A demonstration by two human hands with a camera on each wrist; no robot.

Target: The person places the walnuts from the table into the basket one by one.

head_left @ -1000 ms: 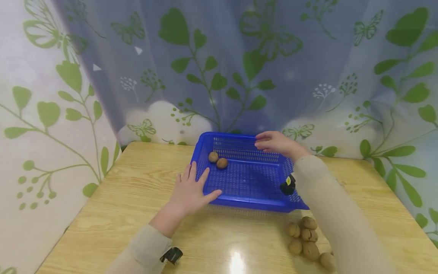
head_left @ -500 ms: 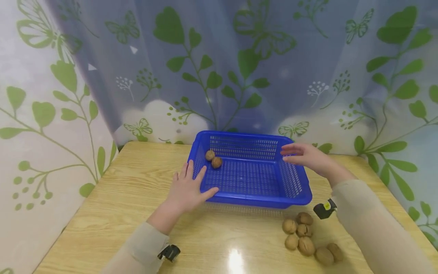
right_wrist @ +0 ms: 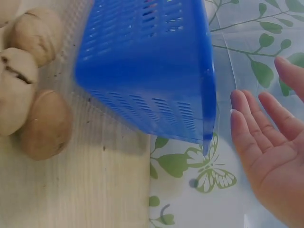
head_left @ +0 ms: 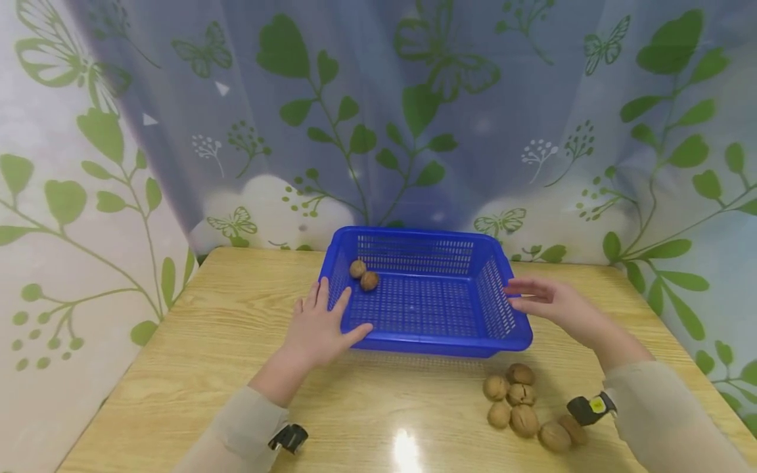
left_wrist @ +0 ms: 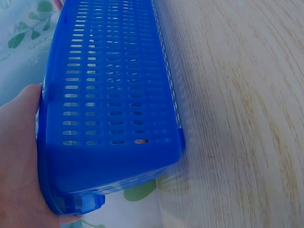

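A blue plastic basket (head_left: 414,309) with slotted walls stands on the wooden table. Two walnuts (head_left: 369,281) lie inside it, near its left wall. My left hand (head_left: 316,332) rests on the basket's near left corner with fingers spread; in the left wrist view, the hand (left_wrist: 19,152) lies along the rim. At the opposite side, my right hand (head_left: 552,305) has its fingertips right at the right rim, holding nothing. The right wrist view shows this hand (right_wrist: 273,142) with fingers extended, beside the basket's end wall (right_wrist: 152,104).
Several walnuts (head_left: 524,420) lie in a loose group on the table (head_left: 236,315), in front of the basket's near right corner. Behind the table hangs a blue and white curtain (head_left: 355,131) with green leaves and butterflies, close to the basket's far side.
My right hand has moved from over the basket's far side to the right and nearer, down to the right rim. The left hand stays on its corner. The two walnuts inside have not moved.
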